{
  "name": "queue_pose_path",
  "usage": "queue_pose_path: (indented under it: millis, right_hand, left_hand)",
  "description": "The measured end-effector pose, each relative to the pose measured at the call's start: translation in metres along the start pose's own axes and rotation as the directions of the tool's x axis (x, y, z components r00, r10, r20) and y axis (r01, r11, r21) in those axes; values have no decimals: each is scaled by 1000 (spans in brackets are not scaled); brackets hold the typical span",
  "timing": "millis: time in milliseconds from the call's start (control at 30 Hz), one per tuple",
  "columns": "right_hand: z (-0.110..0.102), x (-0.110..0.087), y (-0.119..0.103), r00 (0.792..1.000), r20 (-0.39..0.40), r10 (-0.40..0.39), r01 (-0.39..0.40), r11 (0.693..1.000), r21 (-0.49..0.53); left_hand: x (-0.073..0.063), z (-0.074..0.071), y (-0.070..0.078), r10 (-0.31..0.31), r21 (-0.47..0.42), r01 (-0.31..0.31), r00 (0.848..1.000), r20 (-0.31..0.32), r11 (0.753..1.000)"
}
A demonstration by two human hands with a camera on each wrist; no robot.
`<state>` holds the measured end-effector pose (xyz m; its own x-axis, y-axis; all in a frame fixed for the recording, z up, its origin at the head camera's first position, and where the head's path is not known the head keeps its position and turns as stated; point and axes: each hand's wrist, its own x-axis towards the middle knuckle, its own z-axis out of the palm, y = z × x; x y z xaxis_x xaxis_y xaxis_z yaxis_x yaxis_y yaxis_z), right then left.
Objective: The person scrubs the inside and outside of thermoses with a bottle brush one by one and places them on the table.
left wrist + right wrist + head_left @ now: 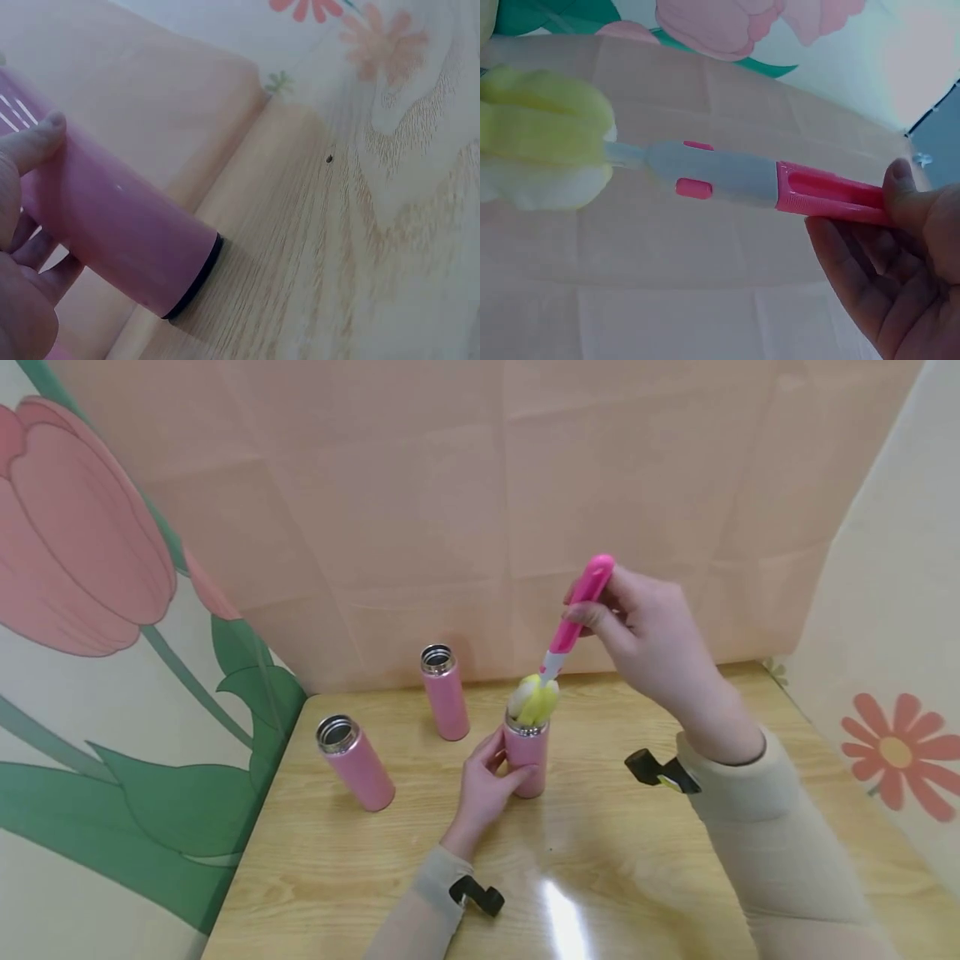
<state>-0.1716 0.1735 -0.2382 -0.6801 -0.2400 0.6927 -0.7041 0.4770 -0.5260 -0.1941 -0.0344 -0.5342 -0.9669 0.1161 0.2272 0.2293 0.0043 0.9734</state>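
My left hand (486,783) grips a pink bottle (528,770) with a steel rim, which stands on the table. In the left wrist view the thumb and fingers wrap the bottle (142,225), whose dark base meets the wood. Above it, my right hand (645,625) pinches the pink handle of a bottle brush (573,622) between thumb and fingers. The brush's yellow and white sponge head is at the bottle's mouth, partly in the opening, with much of it showing above the rim. The right wrist view shows the brush (712,176) with its grey neck and sponge end.
Two more open pink bottles stand on the wooden table (300,877): one bottle (356,766) to the left, another bottle (447,697) farther back. A pink cloth (390,527) hangs behind the table. A wall with a flower print (896,752) borders the right side.
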Motion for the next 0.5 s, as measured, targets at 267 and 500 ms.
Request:
queue_pose_path:
  millis: [267,500]
  right_hand:
    - [5,-9,16,996,-93,13,21,935,353]
    - [5,-10,15,995,-87,41,-15,957,289]
  left_hand:
    - [4,-12,-2,-15,-80,13,999,-31,997]
    - [5,-19,-2,-43,-144,35,998,-47,989]
